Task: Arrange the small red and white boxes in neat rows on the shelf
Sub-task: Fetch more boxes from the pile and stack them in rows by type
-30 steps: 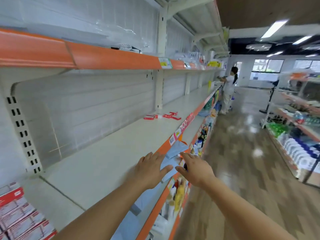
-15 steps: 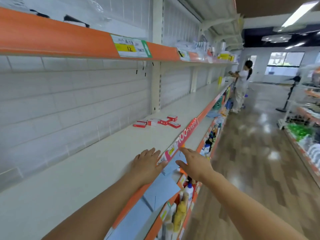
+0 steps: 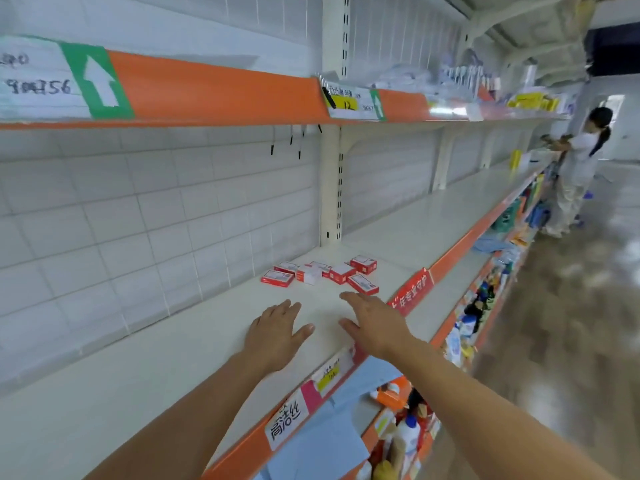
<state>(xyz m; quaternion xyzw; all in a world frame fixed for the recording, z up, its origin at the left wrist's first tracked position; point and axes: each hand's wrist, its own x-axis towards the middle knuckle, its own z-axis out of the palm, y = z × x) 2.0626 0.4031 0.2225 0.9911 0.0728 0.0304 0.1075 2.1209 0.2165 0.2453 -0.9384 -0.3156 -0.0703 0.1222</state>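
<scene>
Boxes (image 3: 320,274) loosely heaped, overlapping, count unclear

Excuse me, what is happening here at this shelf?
A person reaches both hands over a white shelf toward a loose cluster of small red and white boxes. The left hand and the right hand are open, fingers straight, and hold nothing; neither touches a box yet. The boxes lie scattered at odd angles, not in rows. Another person stands farther down the aisle.
</scene>
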